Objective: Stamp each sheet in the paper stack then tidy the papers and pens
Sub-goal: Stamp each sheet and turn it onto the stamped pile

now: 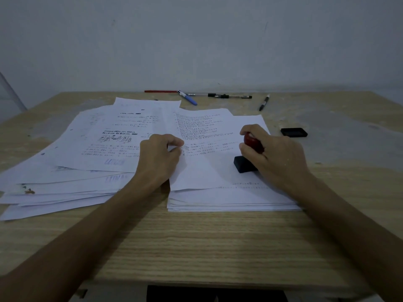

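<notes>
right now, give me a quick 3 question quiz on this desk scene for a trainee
1. True or false: the right hand grips the red-handled stamp, whose black base is down on the top sheet of the right stack.
2. Which hand touches that sheet's left edge?
A. left hand
B. right hand
C. neither
3. Fill in: the ink pad lies on the desk to the ____ of the right stack.

Key:
1. True
2. A
3. right; it sits apart from the papers, in front of the pens along the far edge. The left pile already shows blue stamp marks.
</notes>
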